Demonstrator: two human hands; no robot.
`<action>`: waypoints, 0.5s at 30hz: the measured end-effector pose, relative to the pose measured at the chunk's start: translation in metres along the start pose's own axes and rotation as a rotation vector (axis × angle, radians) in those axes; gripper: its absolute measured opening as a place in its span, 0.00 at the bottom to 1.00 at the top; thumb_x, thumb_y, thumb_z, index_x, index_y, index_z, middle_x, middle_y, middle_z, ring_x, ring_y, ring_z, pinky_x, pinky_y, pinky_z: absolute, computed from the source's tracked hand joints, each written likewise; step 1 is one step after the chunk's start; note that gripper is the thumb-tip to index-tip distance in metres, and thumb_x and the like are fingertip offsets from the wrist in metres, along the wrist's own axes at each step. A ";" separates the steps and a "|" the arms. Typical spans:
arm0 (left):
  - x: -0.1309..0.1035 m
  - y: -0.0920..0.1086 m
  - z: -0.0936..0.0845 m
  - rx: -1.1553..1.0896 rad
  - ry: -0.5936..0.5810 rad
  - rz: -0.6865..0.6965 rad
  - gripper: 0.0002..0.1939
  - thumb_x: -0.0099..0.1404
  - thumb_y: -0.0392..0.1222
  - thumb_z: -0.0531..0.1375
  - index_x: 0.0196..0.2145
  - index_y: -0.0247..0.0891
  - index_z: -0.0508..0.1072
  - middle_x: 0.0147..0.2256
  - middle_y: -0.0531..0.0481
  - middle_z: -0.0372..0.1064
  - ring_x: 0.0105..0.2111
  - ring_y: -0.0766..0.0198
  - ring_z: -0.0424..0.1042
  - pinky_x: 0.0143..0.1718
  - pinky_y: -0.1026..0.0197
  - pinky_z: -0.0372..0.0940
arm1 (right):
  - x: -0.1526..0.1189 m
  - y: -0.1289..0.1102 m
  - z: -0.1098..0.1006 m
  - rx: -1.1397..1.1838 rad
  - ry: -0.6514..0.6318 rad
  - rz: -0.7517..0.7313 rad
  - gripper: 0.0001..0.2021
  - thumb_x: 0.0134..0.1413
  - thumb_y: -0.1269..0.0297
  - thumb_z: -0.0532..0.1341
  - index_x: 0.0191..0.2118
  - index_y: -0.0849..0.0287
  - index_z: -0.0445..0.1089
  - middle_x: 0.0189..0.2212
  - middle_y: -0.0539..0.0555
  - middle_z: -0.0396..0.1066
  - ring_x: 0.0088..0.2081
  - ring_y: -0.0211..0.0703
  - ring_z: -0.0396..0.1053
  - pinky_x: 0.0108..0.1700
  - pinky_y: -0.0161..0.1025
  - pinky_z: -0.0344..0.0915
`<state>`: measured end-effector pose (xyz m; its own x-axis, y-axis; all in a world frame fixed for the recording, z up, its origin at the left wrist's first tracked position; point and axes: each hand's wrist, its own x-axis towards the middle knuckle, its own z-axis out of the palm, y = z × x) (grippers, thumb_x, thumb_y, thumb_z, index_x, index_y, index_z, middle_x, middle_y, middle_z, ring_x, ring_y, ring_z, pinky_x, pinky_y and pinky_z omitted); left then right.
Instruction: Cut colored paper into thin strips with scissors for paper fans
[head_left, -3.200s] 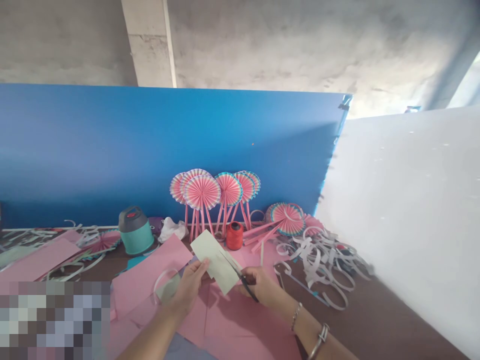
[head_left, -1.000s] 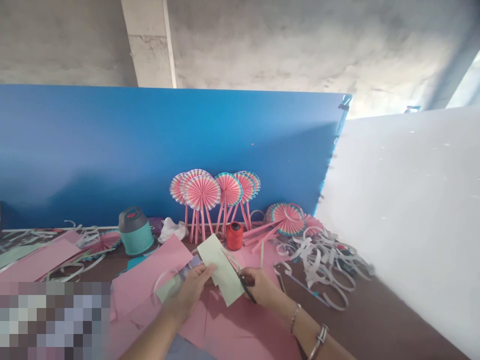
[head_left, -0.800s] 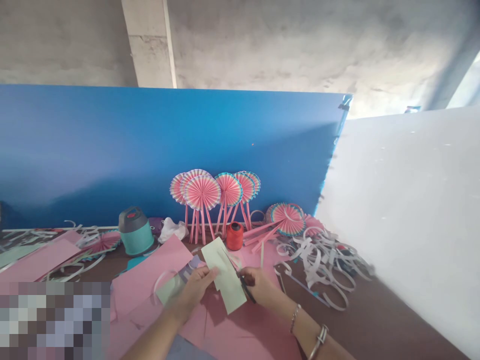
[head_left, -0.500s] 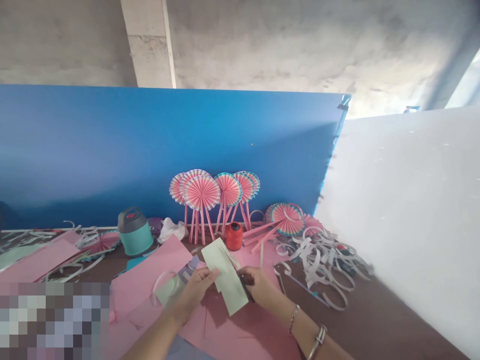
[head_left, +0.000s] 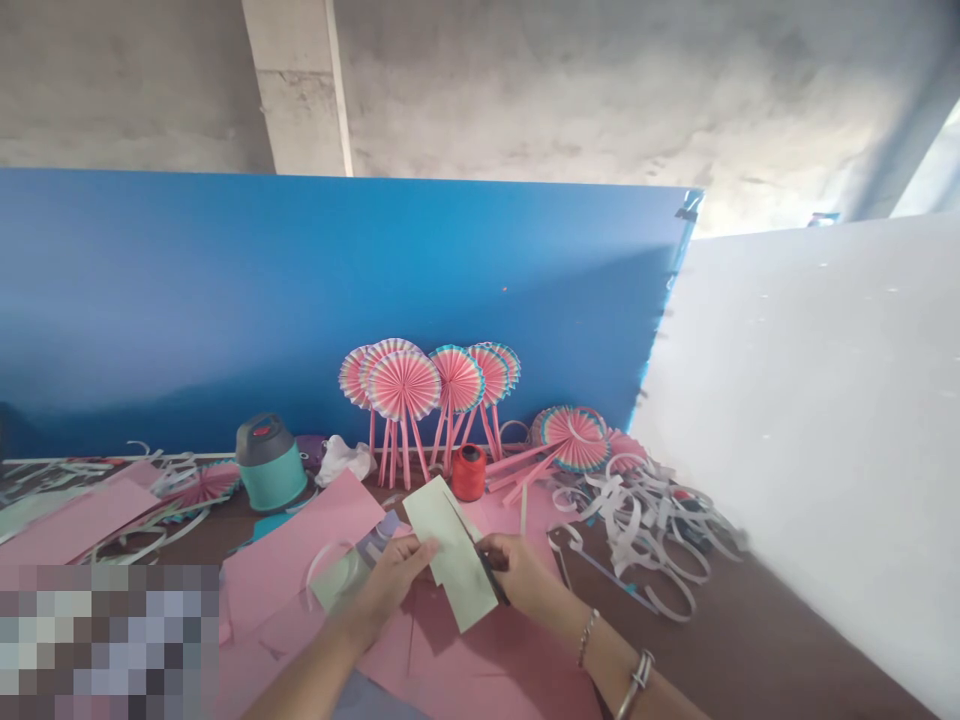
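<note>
Between finger and thumb, my left hand (head_left: 401,572) pinches the left edge of a pale green sheet of paper (head_left: 450,550), which is tilted above the pink paper. My right hand (head_left: 517,570) is closed around a pair of dark scissors (head_left: 491,578) at the sheet's right edge. Their blades point up and away along a cut line in the sheet; the handles are mostly hidden by my fingers. Underneath lie large pink paper sheets (head_left: 300,545) and a small green piece (head_left: 341,580).
Several pink pleated paper fans (head_left: 405,385) stand against a blue panel (head_left: 225,300). A red thread spool (head_left: 469,473) stands before them. Left is a teal container with a grey lid (head_left: 271,465); right, a heap of curled white paper strips (head_left: 637,520) and a lying fan (head_left: 574,438).
Hands and sheet stay almost in place. The scissor blades look more closed along the cut, and the loose strip beside it has settled flatter.
</note>
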<state>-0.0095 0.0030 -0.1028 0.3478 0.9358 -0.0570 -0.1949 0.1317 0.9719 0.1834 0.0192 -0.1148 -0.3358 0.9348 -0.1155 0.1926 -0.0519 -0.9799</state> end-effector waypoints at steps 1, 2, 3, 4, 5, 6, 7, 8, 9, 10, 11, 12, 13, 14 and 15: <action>0.000 0.000 0.000 0.010 -0.005 0.002 0.22 0.55 0.57 0.61 0.34 0.34 0.79 0.29 0.44 0.76 0.30 0.56 0.73 0.33 0.59 0.63 | 0.000 0.001 0.000 -0.007 -0.001 -0.013 0.12 0.37 0.64 0.63 0.32 0.62 0.72 0.20 0.49 0.72 0.17 0.35 0.63 0.19 0.31 0.55; 0.000 0.001 0.001 0.027 -0.009 0.003 0.22 0.55 0.58 0.61 0.34 0.34 0.79 0.29 0.44 0.76 0.30 0.57 0.73 0.33 0.60 0.63 | 0.001 0.002 0.000 -0.011 -0.005 -0.032 0.13 0.37 0.64 0.63 0.33 0.62 0.72 0.20 0.50 0.72 0.19 0.36 0.64 0.20 0.31 0.56; -0.001 0.001 0.001 0.049 -0.013 0.005 0.23 0.55 0.58 0.61 0.34 0.33 0.79 0.28 0.44 0.76 0.29 0.57 0.72 0.33 0.60 0.62 | 0.002 0.003 -0.001 -0.013 -0.013 -0.050 0.13 0.37 0.64 0.63 0.34 0.62 0.72 0.22 0.51 0.73 0.20 0.38 0.66 0.21 0.32 0.58; -0.001 0.002 0.002 0.075 -0.020 0.007 0.24 0.54 0.59 0.61 0.33 0.33 0.79 0.28 0.44 0.76 0.28 0.58 0.71 0.33 0.60 0.62 | 0.002 0.004 -0.001 -0.016 -0.021 -0.066 0.14 0.38 0.64 0.63 0.35 0.61 0.73 0.24 0.51 0.74 0.23 0.40 0.68 0.23 0.33 0.61; -0.001 0.002 0.003 0.100 -0.032 0.008 0.25 0.54 0.60 0.60 0.33 0.32 0.79 0.27 0.45 0.76 0.28 0.59 0.71 0.33 0.60 0.61 | 0.003 0.004 -0.002 -0.023 -0.027 -0.076 0.14 0.38 0.63 0.63 0.36 0.61 0.73 0.25 0.52 0.75 0.25 0.41 0.70 0.24 0.33 0.62; -0.002 0.002 0.003 0.119 -0.046 0.007 0.25 0.54 0.60 0.60 0.32 0.32 0.79 0.27 0.45 0.75 0.27 0.59 0.70 0.34 0.60 0.61 | 0.003 0.005 -0.002 -0.036 -0.030 -0.079 0.14 0.39 0.63 0.63 0.37 0.60 0.73 0.26 0.52 0.75 0.26 0.43 0.71 0.26 0.34 0.63; -0.002 0.002 0.004 0.130 -0.061 0.004 0.25 0.54 0.60 0.60 0.31 0.32 0.79 0.26 0.45 0.75 0.27 0.60 0.70 0.34 0.60 0.61 | 0.003 0.005 -0.003 -0.049 -0.032 -0.079 0.14 0.40 0.63 0.63 0.38 0.59 0.73 0.27 0.52 0.76 0.27 0.43 0.71 0.26 0.34 0.64; -0.002 0.002 0.004 0.134 -0.077 0.003 0.24 0.55 0.60 0.59 0.31 0.32 0.79 0.26 0.46 0.75 0.27 0.60 0.70 0.34 0.60 0.61 | 0.003 0.005 -0.003 -0.060 -0.033 -0.085 0.14 0.40 0.63 0.63 0.38 0.59 0.73 0.27 0.52 0.76 0.28 0.43 0.71 0.27 0.34 0.64; -0.002 0.001 0.004 0.131 -0.087 0.007 0.24 0.56 0.59 0.59 0.31 0.33 0.79 0.26 0.46 0.75 0.27 0.60 0.70 0.34 0.61 0.60 | 0.003 0.005 -0.004 -0.066 -0.035 -0.093 0.14 0.41 0.64 0.63 0.38 0.59 0.73 0.27 0.52 0.76 0.28 0.43 0.71 0.27 0.34 0.64; -0.002 0.000 0.004 0.126 -0.089 0.012 0.23 0.57 0.58 0.59 0.30 0.33 0.79 0.25 0.46 0.75 0.26 0.61 0.69 0.34 0.61 0.60 | 0.003 0.004 -0.004 -0.066 -0.038 -0.101 0.13 0.41 0.64 0.63 0.37 0.59 0.73 0.27 0.52 0.76 0.28 0.43 0.71 0.28 0.34 0.65; -0.002 -0.001 0.003 0.123 -0.086 0.019 0.22 0.58 0.57 0.59 0.29 0.33 0.79 0.25 0.46 0.75 0.26 0.62 0.69 0.34 0.62 0.60 | 0.002 0.004 -0.004 -0.061 -0.042 -0.106 0.13 0.41 0.64 0.63 0.37 0.60 0.73 0.27 0.52 0.76 0.28 0.43 0.71 0.28 0.34 0.65; -0.002 -0.002 0.003 0.122 -0.080 0.026 0.22 0.58 0.57 0.59 0.29 0.33 0.79 0.25 0.46 0.74 0.25 0.63 0.69 0.33 0.63 0.60 | 0.002 0.003 -0.004 -0.052 -0.047 -0.109 0.13 0.41 0.64 0.63 0.37 0.60 0.73 0.27 0.52 0.76 0.28 0.42 0.71 0.28 0.34 0.64; -0.002 -0.003 0.002 0.124 -0.075 0.032 0.22 0.58 0.56 0.59 0.28 0.33 0.79 0.24 0.47 0.74 0.25 0.63 0.68 0.33 0.63 0.60 | 0.002 0.002 -0.004 -0.043 -0.050 -0.109 0.13 0.42 0.64 0.63 0.37 0.61 0.73 0.27 0.52 0.75 0.27 0.42 0.71 0.27 0.34 0.64; -0.001 -0.003 0.002 0.125 -0.071 0.032 0.21 0.58 0.56 0.59 0.28 0.33 0.79 0.24 0.46 0.74 0.25 0.63 0.68 0.32 0.63 0.59 | 0.002 0.001 -0.003 -0.036 -0.049 -0.108 0.13 0.42 0.64 0.62 0.37 0.61 0.73 0.26 0.52 0.75 0.27 0.41 0.70 0.27 0.34 0.64; -0.001 -0.003 0.002 0.124 -0.073 0.026 0.21 0.57 0.56 0.59 0.27 0.33 0.79 0.24 0.46 0.74 0.25 0.63 0.68 0.32 0.63 0.60 | 0.002 0.001 -0.003 -0.033 -0.043 -0.109 0.12 0.42 0.64 0.62 0.36 0.62 0.72 0.26 0.52 0.75 0.26 0.41 0.70 0.27 0.33 0.64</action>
<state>-0.0078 0.0008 -0.1056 0.4105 0.9117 -0.0187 -0.0916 0.0616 0.9939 0.1856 0.0217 -0.1156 -0.3952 0.9184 -0.0161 0.1827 0.0614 -0.9813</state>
